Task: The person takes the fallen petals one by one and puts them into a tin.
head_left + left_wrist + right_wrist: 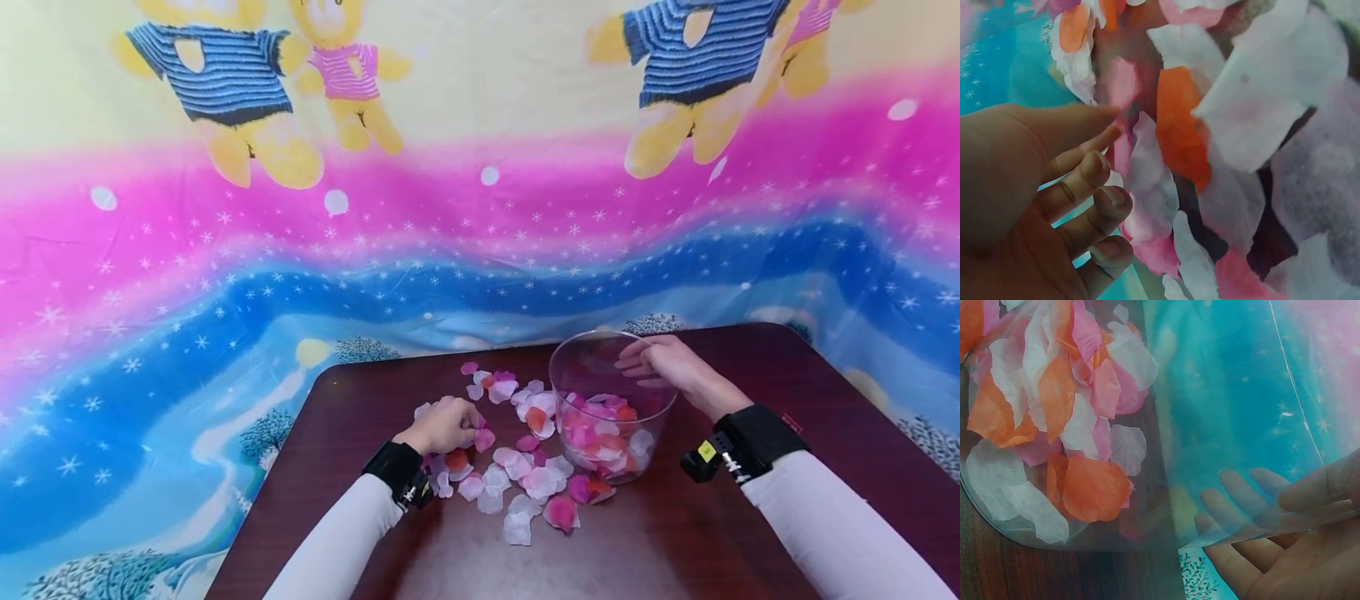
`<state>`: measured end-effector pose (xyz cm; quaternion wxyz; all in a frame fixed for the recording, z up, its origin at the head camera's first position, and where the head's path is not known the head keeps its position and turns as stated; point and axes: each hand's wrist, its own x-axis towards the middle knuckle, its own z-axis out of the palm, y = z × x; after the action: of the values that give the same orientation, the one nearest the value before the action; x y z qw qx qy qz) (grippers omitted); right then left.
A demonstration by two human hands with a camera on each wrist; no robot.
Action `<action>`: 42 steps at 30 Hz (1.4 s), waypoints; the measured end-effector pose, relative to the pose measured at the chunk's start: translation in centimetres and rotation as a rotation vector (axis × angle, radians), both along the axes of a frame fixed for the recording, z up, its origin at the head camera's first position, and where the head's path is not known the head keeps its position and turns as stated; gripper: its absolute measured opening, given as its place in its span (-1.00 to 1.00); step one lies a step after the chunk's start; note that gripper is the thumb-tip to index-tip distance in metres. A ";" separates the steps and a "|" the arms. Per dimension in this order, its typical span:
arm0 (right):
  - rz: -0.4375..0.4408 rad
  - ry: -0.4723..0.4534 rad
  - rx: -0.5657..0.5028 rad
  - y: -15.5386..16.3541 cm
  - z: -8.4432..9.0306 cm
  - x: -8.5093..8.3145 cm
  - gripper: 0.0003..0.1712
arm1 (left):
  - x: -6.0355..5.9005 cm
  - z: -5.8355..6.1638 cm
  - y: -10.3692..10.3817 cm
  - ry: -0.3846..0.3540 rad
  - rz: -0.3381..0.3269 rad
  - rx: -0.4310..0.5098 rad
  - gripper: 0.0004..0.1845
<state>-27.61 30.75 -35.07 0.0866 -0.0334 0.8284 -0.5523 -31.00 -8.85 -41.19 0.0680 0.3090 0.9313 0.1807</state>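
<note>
A clear plastic bowl (pixel 577 342) stands on the dark wooden table (pixel 675 542), holding pink, white and orange petals (pixel 600 425). My right hand (pixel 652 360) grips the bowl's far right rim. In the right wrist view, the right hand (pixel 1285 494) has its fingers behind the clear wall (pixel 1222 394) and its thumb outside. Loose petals (pixel 517 475) lie scattered left of and in front of the bowl. My left hand (pixel 444 425) rests curled on that pile. Seen from the left wrist, the left hand (pixel 1110 125) brings thumb and forefinger together at a pink petal (pixel 1124 153).
A bright cloth (pixel 480 233) with bears, pink and blue bands hangs behind the table and drapes round its edges. The table's rounded back corners sit close behind the bowl. Bare wood shows in front of the petals and to the right of the bowl.
</note>
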 end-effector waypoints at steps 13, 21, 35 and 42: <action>0.000 0.003 0.003 0.0 -0.1 0.1 -0.46 | 0.4 0.2 0.1 -0.019 0.018 -0.004 -0.87; -0.004 0.004 0.001 -0.2 -0.2 0.1 -0.46 | 0.7 -0.3 -0.2 -0.026 -0.026 0.002 -0.92; 0.002 0.012 -0.001 -0.1 0.2 0.3 -0.45 | 0.7 7.7 2.5 0.163 -0.070 0.029 -0.94; 0.000 0.016 0.000 -0.1 0.1 0.3 -0.46 | 1.7 13.5 6.4 0.295 -0.161 0.061 -0.92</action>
<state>-27.34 30.65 -34.99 0.0801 -0.0381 0.8290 -0.5522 -29.26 -2.42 -27.66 -0.0647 0.4077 0.8975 0.1554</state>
